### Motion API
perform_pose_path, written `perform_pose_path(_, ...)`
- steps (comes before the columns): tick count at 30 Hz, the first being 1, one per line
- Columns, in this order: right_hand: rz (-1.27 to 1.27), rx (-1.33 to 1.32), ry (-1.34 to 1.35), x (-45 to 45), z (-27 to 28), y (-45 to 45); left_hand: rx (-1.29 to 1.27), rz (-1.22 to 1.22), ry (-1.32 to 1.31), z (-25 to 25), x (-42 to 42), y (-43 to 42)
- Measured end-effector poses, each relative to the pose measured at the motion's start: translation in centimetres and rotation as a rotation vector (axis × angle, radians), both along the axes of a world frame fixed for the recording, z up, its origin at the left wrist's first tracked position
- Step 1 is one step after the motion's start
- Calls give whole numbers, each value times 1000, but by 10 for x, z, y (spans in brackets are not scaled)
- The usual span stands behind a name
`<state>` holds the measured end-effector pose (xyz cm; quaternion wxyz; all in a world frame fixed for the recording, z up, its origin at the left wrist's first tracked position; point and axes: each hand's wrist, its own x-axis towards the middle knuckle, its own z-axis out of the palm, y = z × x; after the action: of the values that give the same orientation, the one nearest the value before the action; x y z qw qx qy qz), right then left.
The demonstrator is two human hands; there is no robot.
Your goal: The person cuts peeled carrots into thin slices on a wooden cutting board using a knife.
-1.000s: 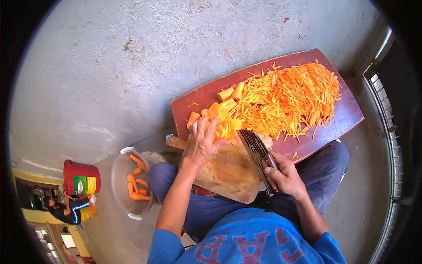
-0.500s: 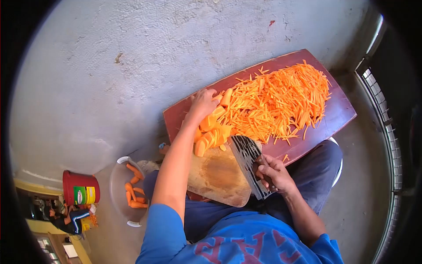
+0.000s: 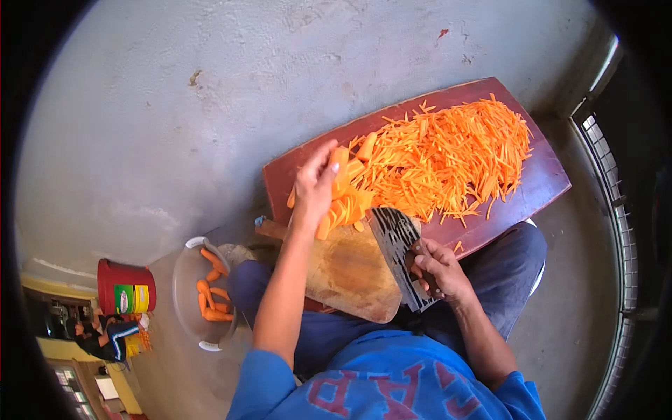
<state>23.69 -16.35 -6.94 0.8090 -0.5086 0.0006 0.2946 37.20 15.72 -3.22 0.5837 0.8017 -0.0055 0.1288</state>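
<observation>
My left hand (image 3: 315, 183) is closed around a thick carrot piece (image 3: 340, 168) above the upper left of the board. Below it, overlapping carrot slices (image 3: 344, 210) lie along the far edge of the wooden cutting board (image 3: 350, 273). In my right hand (image 3: 442, 269) is the handle of a cleaver (image 3: 396, 250), its wide blade streaked dark and tilted over the board's right side. A large heap of carrot strips (image 3: 455, 157) covers much of the reddish-brown table (image 3: 297, 157) beyond, with another carrot chunk (image 3: 366, 147) at its left end.
A basin (image 3: 183, 280) with several whole carrots (image 3: 213, 294) stands on the floor at left. A red bucket (image 3: 112, 280) is past it, near another person (image 3: 98, 339). A wall (image 3: 210, 126) runs behind the table. A wooden handle (image 3: 270, 227) sticks out left of the board.
My left hand has drawn back slightly from among the carrot chunks and lifted a thick piece. The cleaver and my right hand stay nearly in place.
</observation>
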Motion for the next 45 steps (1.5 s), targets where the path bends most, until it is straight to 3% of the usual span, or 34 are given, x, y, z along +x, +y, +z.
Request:
perform_pose_path(1,-3,-31,11,0,5,0,-38,-5,-82,2,-32,-7)
perform_pose_path(4,2,-47,51,-2,11,0,14,72,0,4,-119,-29)
perform_pose_path(8,31,-72,0,-8,28,7,27,138,7,-24,-182,-47)
perform_pose_path(10,71,-131,-53,-14,40,7,169,142,-70,-27,-198,-47)
perform_pose_path(12,121,-229,-119,-23,51,5,320,137,-206,-24,-206,-42)
perform_pose_path(16,333,-675,-616,-39,94,6,392,93,-283,-31,-222,-38)
perform_pose_path(21,368,-741,-737,-47,120,13,441,105,-329,-33,-214,-45)
perform_pose_path(29,522,-853,-732,-42,158,9,609,12,-421,-23,-216,-40)
perform_pose_path(45,666,-896,-758,-28,181,11,568,33,-495,-30,-215,-37)
